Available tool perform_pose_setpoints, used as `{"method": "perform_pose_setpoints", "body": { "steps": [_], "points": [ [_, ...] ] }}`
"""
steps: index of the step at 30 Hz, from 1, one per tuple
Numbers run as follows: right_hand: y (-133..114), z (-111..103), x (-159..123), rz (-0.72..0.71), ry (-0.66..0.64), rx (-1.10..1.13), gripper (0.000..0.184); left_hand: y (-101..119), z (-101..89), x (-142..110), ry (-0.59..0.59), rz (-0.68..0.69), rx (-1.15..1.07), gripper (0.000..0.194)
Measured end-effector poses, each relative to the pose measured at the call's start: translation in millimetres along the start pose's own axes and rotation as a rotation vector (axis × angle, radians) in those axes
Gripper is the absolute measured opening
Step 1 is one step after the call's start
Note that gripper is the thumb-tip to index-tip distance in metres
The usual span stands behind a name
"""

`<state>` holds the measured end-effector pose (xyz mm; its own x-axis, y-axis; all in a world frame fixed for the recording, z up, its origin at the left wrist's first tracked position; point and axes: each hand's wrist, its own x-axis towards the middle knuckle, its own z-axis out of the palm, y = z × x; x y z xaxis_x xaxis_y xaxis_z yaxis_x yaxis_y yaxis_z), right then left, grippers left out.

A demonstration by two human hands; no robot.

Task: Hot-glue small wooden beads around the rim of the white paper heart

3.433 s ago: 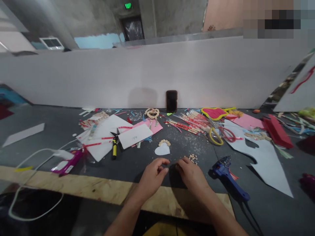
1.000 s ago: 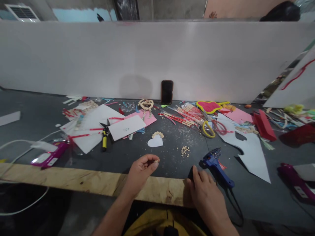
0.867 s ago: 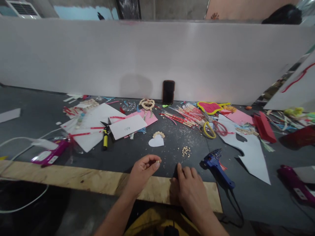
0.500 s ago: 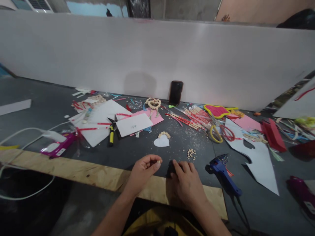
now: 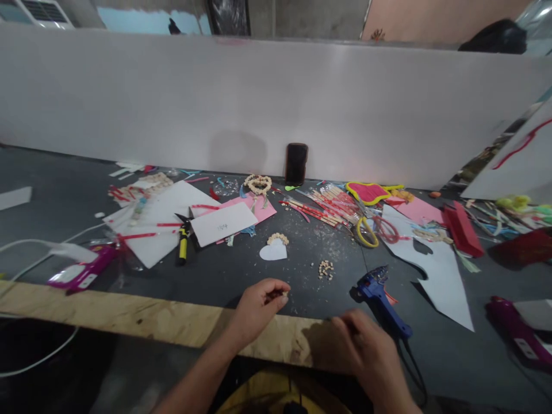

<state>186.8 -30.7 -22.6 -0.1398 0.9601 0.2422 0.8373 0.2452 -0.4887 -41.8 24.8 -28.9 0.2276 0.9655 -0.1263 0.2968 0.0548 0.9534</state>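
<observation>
My left hand [image 5: 261, 305] is over the near edge of the table, thumb and fingertips pinched on a small pale wooden bead [image 5: 285, 294]. Further right, my right hand [image 5: 366, 348] is above the wooden board, smeared by motion; its fingers look curled, and what they hold, if anything, does not show. A blue glue gun [image 5: 383, 302] lies just beyond it. Ahead of my left hand is a white paper heart [image 5: 272, 252] with pale beads [image 5: 278, 237] along its top right lobe. Several loose beads [image 5: 326, 269] are scattered in a small cluster to the right.
Yellow-handled pliers [image 5: 183, 244] and a white card [image 5: 224, 223] lie left, scissors [image 5: 367, 233] right. A phone [image 5: 296, 164] leans on the white partition [image 5: 172, 98]. Purple glue guns lie at left [image 5: 88, 270] and right [image 5: 515, 333]. Cut paper [image 5: 448, 287] spreads at right.
My right hand has moved right and nearer to me, away from my left hand, towards the blue glue gun. My left hand keeps its pinch. The view has turned slightly right.
</observation>
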Motion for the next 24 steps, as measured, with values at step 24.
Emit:
{"method": "perform_pose_setpoints", "body": {
  "steps": [24],
  "points": [
    [55.7,-37.4,3.9,0.602,0.341,0.634,0.039,27.7,21.3,46.6,-0.139,0.328,0.685,0.028]
  ]
}}
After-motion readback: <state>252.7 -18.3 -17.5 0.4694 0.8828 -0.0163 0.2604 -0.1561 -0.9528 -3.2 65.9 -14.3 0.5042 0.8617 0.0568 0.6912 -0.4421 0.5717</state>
